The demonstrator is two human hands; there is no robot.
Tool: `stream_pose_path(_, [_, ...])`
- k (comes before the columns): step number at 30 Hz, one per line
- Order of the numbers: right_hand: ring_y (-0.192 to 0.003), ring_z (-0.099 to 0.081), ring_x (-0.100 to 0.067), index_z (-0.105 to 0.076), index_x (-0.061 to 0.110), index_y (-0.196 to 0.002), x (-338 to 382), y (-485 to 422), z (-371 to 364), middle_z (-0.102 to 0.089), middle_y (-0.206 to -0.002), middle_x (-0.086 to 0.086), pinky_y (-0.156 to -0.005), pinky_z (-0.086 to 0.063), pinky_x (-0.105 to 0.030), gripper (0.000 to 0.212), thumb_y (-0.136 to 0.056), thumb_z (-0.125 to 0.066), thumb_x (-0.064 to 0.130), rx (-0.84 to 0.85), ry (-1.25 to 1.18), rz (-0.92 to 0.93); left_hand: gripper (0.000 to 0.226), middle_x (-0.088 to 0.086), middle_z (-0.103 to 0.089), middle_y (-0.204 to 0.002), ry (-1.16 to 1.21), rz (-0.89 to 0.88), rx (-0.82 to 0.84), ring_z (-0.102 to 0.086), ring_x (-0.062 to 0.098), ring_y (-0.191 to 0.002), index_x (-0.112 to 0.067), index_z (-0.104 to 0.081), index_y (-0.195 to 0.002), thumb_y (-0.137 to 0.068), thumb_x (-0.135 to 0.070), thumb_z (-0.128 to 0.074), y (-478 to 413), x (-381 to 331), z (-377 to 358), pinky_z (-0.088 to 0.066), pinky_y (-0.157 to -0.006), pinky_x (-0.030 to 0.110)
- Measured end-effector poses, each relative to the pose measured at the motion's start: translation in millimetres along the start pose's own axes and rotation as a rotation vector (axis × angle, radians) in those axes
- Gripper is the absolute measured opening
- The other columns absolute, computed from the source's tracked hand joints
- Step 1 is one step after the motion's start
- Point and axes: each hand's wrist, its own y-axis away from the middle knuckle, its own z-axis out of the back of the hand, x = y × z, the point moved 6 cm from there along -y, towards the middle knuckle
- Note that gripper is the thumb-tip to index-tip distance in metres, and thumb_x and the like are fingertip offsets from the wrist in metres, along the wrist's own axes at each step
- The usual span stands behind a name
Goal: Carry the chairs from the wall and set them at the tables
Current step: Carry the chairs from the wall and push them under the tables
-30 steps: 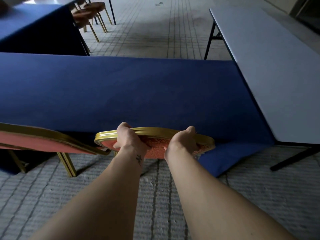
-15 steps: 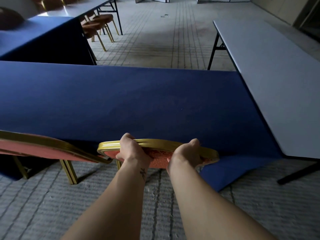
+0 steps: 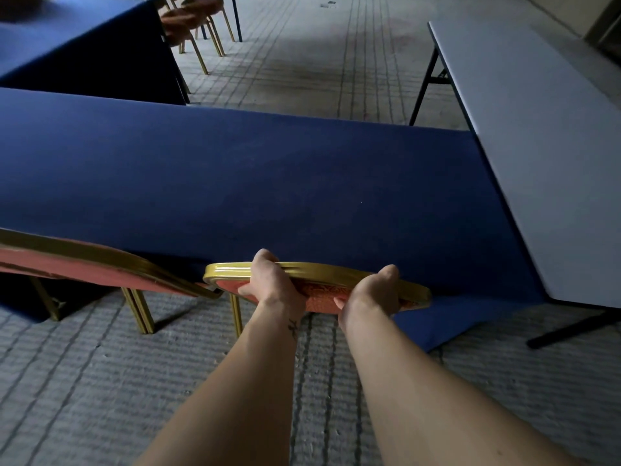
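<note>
A chair with a gold frame and red padded back (image 3: 322,280) stands at the near edge of a long table draped in blue cloth (image 3: 268,183). My left hand (image 3: 272,280) and my right hand (image 3: 373,292) both grip the top rail of its backrest, side by side. Its seat is hidden under the cloth; one gold leg shows below. A second gold and red chair (image 3: 84,264) stands just to the left at the same table, its backrest almost touching the held one.
A bare white folding table (image 3: 537,129) with black legs runs along the right, meeting the blue table's end. Another blue-covered table (image 3: 67,45) is at the far left with brown-seated chairs (image 3: 188,21) beside it. Grey ribbed carpet covers the floor between them.
The view has shifted slightly up and back; my hands and the chair's backrest sit lower in the frame. Both hands keep the same grip on the top rail.
</note>
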Motion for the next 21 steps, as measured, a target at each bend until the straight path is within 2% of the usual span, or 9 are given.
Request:
stream_pose_path(5, [-0.108, -0.062, -0.033, -0.046, 0.027, -0.141, 2.2, 8.0, 1.2, -0.062, -0.129, -0.004, -0.096, -0.053, -0.057, 0.106, -0.043, -0.042, 0.066, -0.038, 0.015, 0.007, 0.076, 0.012, -0.057, -0.104, 0.005, -0.007, 0.001, -0.064, 0.033, -0.078, -0.019, -0.028, -0.153, -0.082, -0.023, -0.056, -6.5, 0.3, -0.8, -0.051, -0.045, 0.037])
stream_pose_path(8, [-0.108, -0.062, -0.032, -0.047, 0.027, -0.142, 5.0, 13.2, 0.4, -0.061, -0.129, -0.003, -0.096, -0.053, -0.057, 0.104, -0.046, -0.045, 0.065, -0.068, -0.014, -0.011, 0.086, 0.013, -0.062, -0.104, 0.005, 0.006, 0.05, -0.065, 0.034, -0.08, -0.017, -0.027, -0.157, -0.076, -0.025, -0.057, -12.2, 3.0, -1.5, -0.052, -0.047, 0.049])
stream_pose_path(11, [-0.112, -0.058, -0.033, -0.045, 0.024, -0.145, 7.1, 24.1, 0.0, -0.057, -0.128, -0.004, -0.1, -0.05, -0.058, 0.082, -0.07, -0.052, 0.056, -0.043, -0.024, -0.055, 0.097, 0.012, -0.06, -0.099, 0.057, 0.016, 0.1, -0.064, 0.034, -0.078, -0.025, -0.026, -0.161, -0.068, -0.026, -0.057, -14.5, 3.4, -3.1, -0.054, -0.06, 0.057])
stream_pose_path(13, [-0.119, -0.056, -0.036, -0.04, 0.021, -0.15, 8.0, 23.8, -1.0, -0.055, -0.138, -0.01, -0.105, -0.045, -0.049, 0.072, -0.086, -0.053, 0.048, -0.026, -0.03, -0.087, 0.099, 0.014, -0.064, -0.098, 0.062, 0.023, 0.129, -0.067, 0.035, -0.08, -0.022, -0.027, -0.16, -0.066, -0.029, -0.058, -17.2, 5.9, -4.4, -0.055, -0.069, 0.064])
stream_pose_path(14, [-0.126, -0.054, -0.038, -0.035, 0.018, -0.154, 10.9, 25.8, 0.0, -0.051, -0.146, -0.014, -0.105, -0.042, -0.045, 0.069, -0.093, -0.053, 0.044, -0.017, -0.005, -0.097, 0.098, 0.016, -0.067, -0.101, 0.029, 0.019, 0.147, -0.068, 0.035, -0.082, -0.018, -0.03, -0.158, -0.067, -0.034, -0.06, -15.2, 6.5, -3.1, -0.056, -0.071, 0.062])
stream_pose_path(17, [-0.137, -0.047, -0.04, -0.021, 0.015, -0.159, 15.6, 34.8, 8.2, -0.039, -0.158, -0.018, -0.112, -0.04, -0.05, 0.072, -0.102, -0.048, 0.048, 0.041, 0.101, -0.142, 0.079, 0.017, -0.066, -0.12, -0.068, 0.017, 0.207, -0.066, 0.035, -0.103, -0.01, -0.049, -0.143, -0.08, -0.053, -0.069, 2.1, 5.6, 11.1, -0.059, -0.072, 0.046])
stream_pose_path(19, [-0.132, -0.052, -0.036, -0.023, 0.017, -0.158, 15.0, 38.7, 14.2, -0.043, -0.155, -0.014, -0.109, -0.046, -0.048, 0.076, -0.1, -0.045, 0.06, 0.167, 0.166, -0.214, 0.069, 0.016, -0.059, -0.127, -0.057, 0.079, 0.241, -0.056, 0.033, -0.125, -0.01, -0.051, -0.136, -0.092, -0.061, -0.063, 34.2, 5.4, 25.9, -0.053, -0.092, 0.051])
stream_pose_path(21, [-0.117, -0.06, -0.031, -0.034, 0.017, -0.152, 15.4, 61.0, 21.1, -0.051, -0.142, -0.013, -0.105, -0.052, -0.044, 0.074, -0.098, -0.043, 0.068, 0.293, 0.19, -0.355, 0.061, 0.016, -0.055, -0.127, -0.012, 0.117, 0.272, -0.048, 0.034, -0.133, -0.011, -0.046, -0.135, -0.099, -0.06, -0.053, 72.8, -6.6, 40.3, -0.042, -0.11, 0.055])
